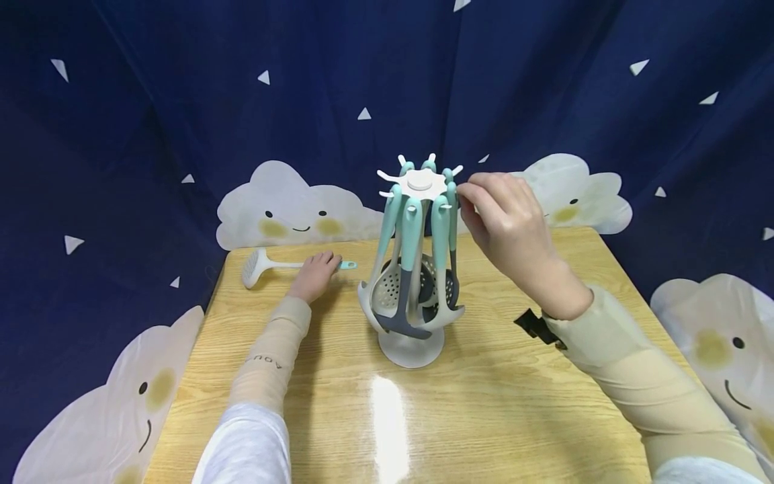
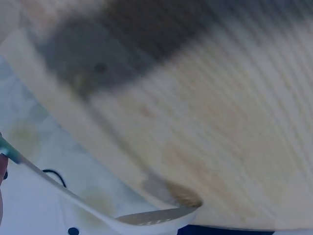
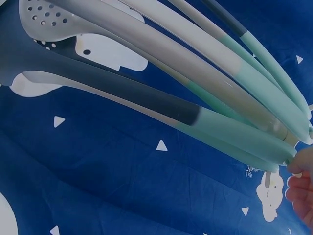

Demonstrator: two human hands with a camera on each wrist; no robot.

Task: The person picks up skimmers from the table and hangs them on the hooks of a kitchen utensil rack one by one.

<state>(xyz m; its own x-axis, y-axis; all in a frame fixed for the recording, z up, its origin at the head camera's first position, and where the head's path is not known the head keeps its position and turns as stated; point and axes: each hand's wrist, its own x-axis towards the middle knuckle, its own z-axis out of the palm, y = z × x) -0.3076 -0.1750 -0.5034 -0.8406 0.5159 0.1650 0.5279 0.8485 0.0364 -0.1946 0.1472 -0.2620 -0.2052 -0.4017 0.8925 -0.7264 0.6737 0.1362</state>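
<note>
In the head view, my left hand (image 1: 316, 274) lies over the handle of a pale skimmer (image 1: 256, 267) at the back left of the table and grips it. The skimmer's perforated head points left and its teal handle end sticks out past the fingers; in the left wrist view, the skimmer (image 2: 156, 218) casts a shadow on the wood. A white rotating utensil rack (image 1: 420, 183) stands at the middle. At its right side, my right hand (image 1: 504, 218) pinches a hook tip of the rack beside a dark utensil's teal handle (image 3: 239, 134).
Several teal-handled utensils hang around the rack, including a dark turner (image 1: 402, 316) and a perforated ladle (image 1: 387, 290). The wooden table (image 1: 514, 417) meets a dark blue curtain (image 1: 314, 134) with cloud faces behind. A black strap piece (image 1: 537, 327) hangs at my right wrist.
</note>
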